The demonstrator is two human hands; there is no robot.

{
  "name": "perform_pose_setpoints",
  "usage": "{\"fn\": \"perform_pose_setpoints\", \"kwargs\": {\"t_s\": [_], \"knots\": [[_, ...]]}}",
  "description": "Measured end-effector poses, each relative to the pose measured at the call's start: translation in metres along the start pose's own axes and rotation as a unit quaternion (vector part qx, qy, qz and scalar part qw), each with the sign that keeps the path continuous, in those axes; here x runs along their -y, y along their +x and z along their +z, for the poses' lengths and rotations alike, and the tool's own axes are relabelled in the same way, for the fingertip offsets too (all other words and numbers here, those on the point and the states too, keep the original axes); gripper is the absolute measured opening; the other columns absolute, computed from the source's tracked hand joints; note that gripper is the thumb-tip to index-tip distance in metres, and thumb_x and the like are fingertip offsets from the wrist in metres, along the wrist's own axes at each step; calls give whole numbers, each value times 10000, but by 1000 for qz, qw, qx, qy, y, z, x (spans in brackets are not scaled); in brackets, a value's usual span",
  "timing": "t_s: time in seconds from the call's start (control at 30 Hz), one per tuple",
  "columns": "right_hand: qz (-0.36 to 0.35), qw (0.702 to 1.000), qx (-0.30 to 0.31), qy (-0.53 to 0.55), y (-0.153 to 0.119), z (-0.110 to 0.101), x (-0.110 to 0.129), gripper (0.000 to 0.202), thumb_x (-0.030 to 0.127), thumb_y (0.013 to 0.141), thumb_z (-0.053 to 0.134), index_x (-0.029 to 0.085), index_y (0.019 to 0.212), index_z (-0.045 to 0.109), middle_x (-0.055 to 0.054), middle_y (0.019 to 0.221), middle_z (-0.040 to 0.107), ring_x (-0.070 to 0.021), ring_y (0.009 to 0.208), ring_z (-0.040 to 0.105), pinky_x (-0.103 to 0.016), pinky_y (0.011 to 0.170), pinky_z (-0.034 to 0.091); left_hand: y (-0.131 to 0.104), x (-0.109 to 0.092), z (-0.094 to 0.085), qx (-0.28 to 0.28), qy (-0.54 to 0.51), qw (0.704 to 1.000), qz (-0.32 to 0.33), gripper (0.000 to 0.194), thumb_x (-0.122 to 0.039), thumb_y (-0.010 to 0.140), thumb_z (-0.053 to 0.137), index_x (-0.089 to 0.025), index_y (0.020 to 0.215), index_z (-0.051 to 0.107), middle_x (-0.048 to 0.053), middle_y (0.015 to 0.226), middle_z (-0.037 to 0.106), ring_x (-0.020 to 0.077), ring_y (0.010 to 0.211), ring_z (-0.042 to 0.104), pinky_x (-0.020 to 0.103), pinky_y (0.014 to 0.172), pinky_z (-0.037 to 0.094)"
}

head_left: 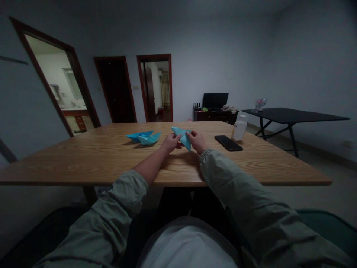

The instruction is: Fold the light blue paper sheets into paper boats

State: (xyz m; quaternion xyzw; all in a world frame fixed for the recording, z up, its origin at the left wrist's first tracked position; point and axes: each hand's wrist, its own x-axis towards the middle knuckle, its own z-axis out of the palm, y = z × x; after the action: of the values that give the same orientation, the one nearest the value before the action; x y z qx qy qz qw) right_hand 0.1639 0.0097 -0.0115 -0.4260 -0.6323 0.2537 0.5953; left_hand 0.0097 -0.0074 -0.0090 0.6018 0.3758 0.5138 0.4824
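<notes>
In the head view, has two overlapping, pointed blue paper boats (149, 139) to the left on the wood-grained table (97, 160), plus a flat black phone (228, 143) to the right, just beside an upright, pale bottle (239, 130). Between boats and phone, above the tabletop, pinches light-blue, sharp-cornered folded paper (182, 134) with left hand (171, 142) and right hand (196, 141), thumbs pressed to fingers.

Folded paper (185, 138) light blue (sleeves (223, 171) grey-green).
</notes>
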Motion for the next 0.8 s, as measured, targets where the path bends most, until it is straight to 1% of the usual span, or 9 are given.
{"fn": "perform_pose_setpoints", "kwargs": {"t_s": [0.07, 0.13, 0.2, 0.27, 0.33, 0.4, 0.53, 0.67, 0.8], "knots": [[-57, 996, -25, -68, -4, 2, 3, 495, 429, 767, 600, 128, 1160, 588, -69, 896, 646, -149, 668, 561, -283, 626, 469, 6, 4, -7, -28, 25, 999, 9, 303, -431, 865, 587, -130, 902, 568, 59, 788, 683, 134, 545, 664, 222, 509, 524], [-129, 982, -31, -135, -10, 3, 8, 542, 362, 792, 596, 164, 1292, 533, -114, 1096, 627, -172, 785, 600, -322, 738, 500, 10, 6, -14, -51, 46, 997, 21, 314, -443, 865, 581, -129, 875, 578, 51, 760, 669, 132, 543, 658, 208, 489, 510], [-181, 965, 8, -189, -14, 4, 13, 476, 340, 822, 578, 186, 1272, 577, -131, 1217, 595, -202, 934, 609, -354, 872, 483, 10, 7, -17, -58, 55, 996, 27, 321, -451, 862, 581, -130, 875, 591, 53, 772, 665, 136, 559, 660, 207, 484, 504], [-197, 954, 63, -219, -18, 5, 17, 410, 346, 844, 568, 198, 1222, 625, -123, 1254, 597, -227, 1053, 592, -371, 966, 442, 7, 5, -18, -49, 54, 997, 29, 323, -454, 858, 584, -135, 902, 601, 56, 797, 667, 137, 576, 659, 215, 494, 508], [-198, 948, 104, -227, -21, 6, 20, 402, 355, 864, 552, 212, 1234, 622, -102, 1250, 617, -235, 1111, 575, -376, 1001, 417, 3, 1, -16, -30, 46, 998, 30, 324, -454, 845, 604, -144, 938, 607, 56, 827, 675, 136, 611, 659, 222, 521, 517], [-185, 948, 123, -228, -23, 6, 22, 426, 356, 880, 536, 222, 1281, 589, -85, 1190, 657, -231, 1057, 604, -367, 960, 442, -2, -2, -14, -5, 41, 999, 34, 334, -452, 816, 642, -150, 955, 619, 60, 859, 685, 140, 669, 661, 223, 557, 521], [-155, 954, 131, -221, -24, 5, 23, 413, 325, 891, 528, 221, 1287, 581, -75, 1059, 712, -205, 879, 656, -317, 831, 485, -7, -4, -13, 41, 44, 997, 51, 403, -429, 754, 708, -151, 1036, 635, 89, 980, 696, 158, 770, 662, 221, 587, 510], [-140, 964, 152, -166, -24, 7, 20, 409, 312, 896, 521, 233, 1295, 561, -63, 1074, 711, -180, 830, 674, -295, 760, 515, -4, -1, -15, 44, 39, 997, 49, 515, -387, 747, 721, -169, 1190, 574, 104, 1039, 695, 149, 742, 661, 216, 570, 489], [-115, 975, 162, -100, -23, 9, 18, 444, 279, 882, 529, 201, 1319, 525, -90, 1073, 711, -171, 822, 689, -285, 729, 544, -2, 1, -16, 38, 49, 997, 47, 525, -382, 764, 707, -182, 1216, 530, 109, 1064, 688, 126, 658, 650, 210, 539, 470]]}}
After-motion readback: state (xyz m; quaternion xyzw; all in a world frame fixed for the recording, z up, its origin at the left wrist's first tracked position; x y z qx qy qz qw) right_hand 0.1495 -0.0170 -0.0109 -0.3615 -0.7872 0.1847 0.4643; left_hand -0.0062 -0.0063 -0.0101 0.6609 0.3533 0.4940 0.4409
